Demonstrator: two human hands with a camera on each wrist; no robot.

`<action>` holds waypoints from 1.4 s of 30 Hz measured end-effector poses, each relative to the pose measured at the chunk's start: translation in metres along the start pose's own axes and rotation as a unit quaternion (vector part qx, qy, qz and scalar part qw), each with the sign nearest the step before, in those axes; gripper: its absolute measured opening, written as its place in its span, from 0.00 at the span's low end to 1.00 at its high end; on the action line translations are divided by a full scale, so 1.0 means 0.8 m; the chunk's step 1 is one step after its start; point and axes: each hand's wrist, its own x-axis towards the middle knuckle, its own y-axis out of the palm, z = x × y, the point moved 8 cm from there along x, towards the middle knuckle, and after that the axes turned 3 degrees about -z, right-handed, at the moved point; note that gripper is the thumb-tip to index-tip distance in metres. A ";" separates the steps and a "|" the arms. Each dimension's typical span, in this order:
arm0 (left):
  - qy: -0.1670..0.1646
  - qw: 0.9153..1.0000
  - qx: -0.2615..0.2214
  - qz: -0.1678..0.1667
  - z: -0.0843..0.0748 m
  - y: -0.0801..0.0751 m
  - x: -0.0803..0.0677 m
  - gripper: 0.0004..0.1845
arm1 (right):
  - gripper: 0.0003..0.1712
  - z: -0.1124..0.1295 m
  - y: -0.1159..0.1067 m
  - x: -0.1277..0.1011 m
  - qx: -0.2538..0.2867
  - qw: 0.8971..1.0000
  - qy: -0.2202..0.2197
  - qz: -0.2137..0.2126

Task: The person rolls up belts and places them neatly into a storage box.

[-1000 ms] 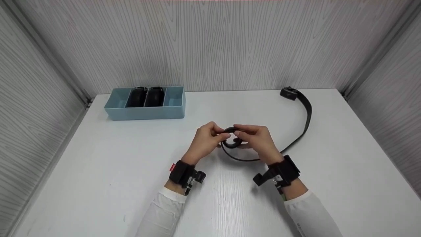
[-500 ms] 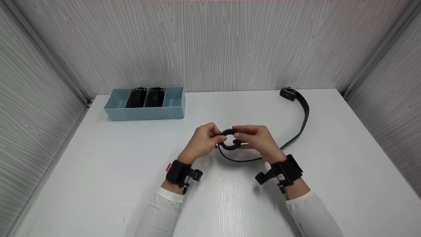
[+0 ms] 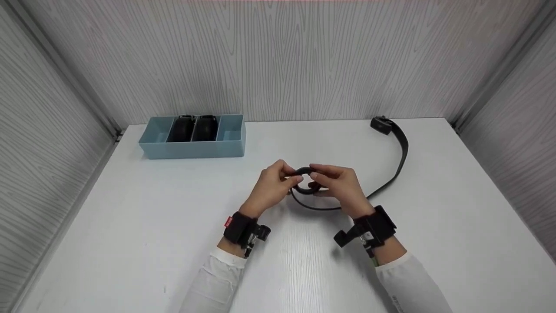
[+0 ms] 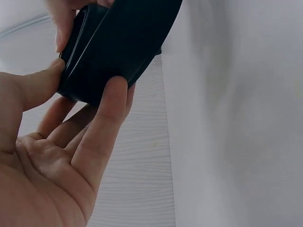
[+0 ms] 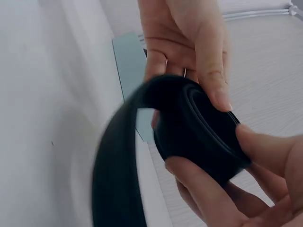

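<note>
Little has shifted since a second ago: the belt (image 3: 393, 174) tail has drawn slightly inward, so the coil (image 3: 306, 182) seems to be tightening; left hand (image 3: 271, 187) and right hand (image 3: 341, 186) meet above the surface (image 3: 130, 226), fingers pinching the coil from both sides, wrists low.

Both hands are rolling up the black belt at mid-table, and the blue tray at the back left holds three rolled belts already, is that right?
Not quite: the head view shows the blue tray holding two rolled belts, not three. Both the left hand and right hand do hold the black belt.
</note>
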 end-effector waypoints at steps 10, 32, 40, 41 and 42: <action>0.025 1.000 -0.013 0.007 -0.004 0.000 -0.002 0.06 | 0.23 0.002 -0.002 0.000 -0.029 0.999 0.004 0.013; 0.011 0.999 -0.035 -0.008 -0.003 0.000 -0.001 0.08 | 0.26 -0.003 0.001 0.001 -0.010 1.000 0.009 0.008; 0.045 0.998 0.028 0.029 -0.007 0.002 -0.004 0.05 | 0.24 0.004 0.006 -0.002 -0.120 0.989 -0.019 0.082; 0.044 0.998 0.035 0.033 -0.007 0.003 -0.004 0.05 | 0.24 0.005 0.008 -0.002 -0.131 0.987 -0.022 0.088; 0.042 0.998 0.040 0.036 -0.006 0.004 -0.005 0.05 | 0.24 0.005 0.009 -0.002 -0.139 0.986 -0.025 0.091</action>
